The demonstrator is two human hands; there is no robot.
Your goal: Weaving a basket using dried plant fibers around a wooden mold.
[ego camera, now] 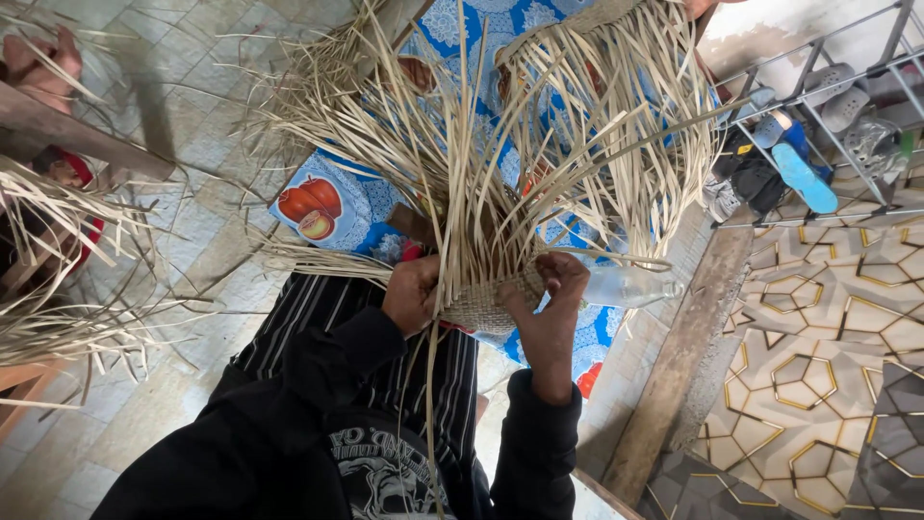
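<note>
A small woven patch of pale straw [481, 303] sits between my two hands, with many long loose strips [462, 144] fanning up and away from it. My left hand [412, 292] grips the woven patch at its left edge. On the right edge my right hand [551, 289] pinches the patch and a few strips with bent fingers. Both arms wear black sleeves. One strip hangs down over my lap.
A blue patterned cloth [327, 207] lies on the tiled floor under the work. A clear plastic bottle [630, 286] lies beside my right hand. More straw [58, 289] is heaped at left. A metal shoe rack [818, 125] stands at upper right, a wooden plank [679, 366] below it.
</note>
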